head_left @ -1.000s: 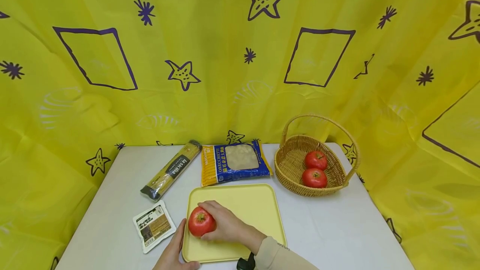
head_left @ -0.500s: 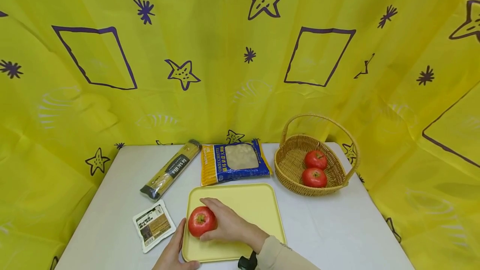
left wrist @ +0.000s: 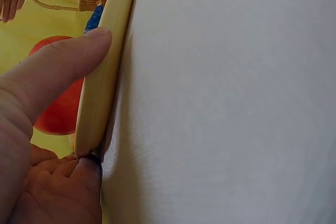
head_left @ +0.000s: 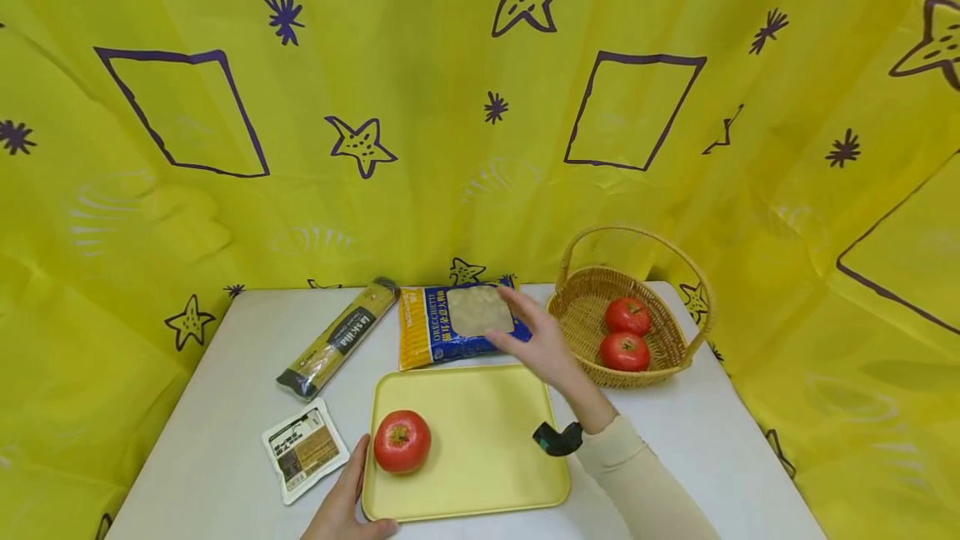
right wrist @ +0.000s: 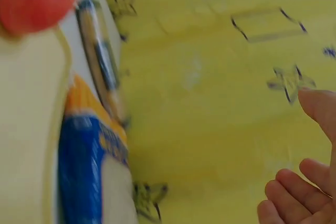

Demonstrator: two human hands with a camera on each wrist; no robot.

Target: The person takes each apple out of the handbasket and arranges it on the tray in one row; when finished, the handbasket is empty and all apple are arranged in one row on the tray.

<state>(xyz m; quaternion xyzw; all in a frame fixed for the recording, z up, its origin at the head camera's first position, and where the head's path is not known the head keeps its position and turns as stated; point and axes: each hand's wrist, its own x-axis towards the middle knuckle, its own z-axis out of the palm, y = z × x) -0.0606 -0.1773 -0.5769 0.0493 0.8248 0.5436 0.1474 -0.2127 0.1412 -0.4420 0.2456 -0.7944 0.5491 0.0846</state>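
My left hand [head_left: 348, 494] holds the near left corner of the pale yellow tray [head_left: 487, 473]. In the left wrist view its thumb [left wrist: 68, 61] lies on the tray's rim and its fingers are bent at the corner. A red apple [head_left: 402, 442] sits on the tray's left part, with no hand on it. My right hand [head_left: 536, 340] is in the air past the tray's far edge, holding nothing, thumb and fingers spread apart. In the head view it overlaps the blue and orange orecchiette bag [head_left: 442, 340]. To its right stands a wicker basket [head_left: 581, 315] with two red apples [head_left: 625, 352].
A long spaghetti pack [head_left: 337, 338] lies slantwise at the back left. Nearer, a small white-edged flat packet [head_left: 305, 450] lies left of the tray. The basket's tall handle [head_left: 637, 229] arches over it. A yellow patterned curtain [head_left: 435, 215] stands behind the white table [head_left: 675, 457].
My right hand has let go of the apple on the tray and moved up and to the right, away from it. My left hand stays at the tray's corner.
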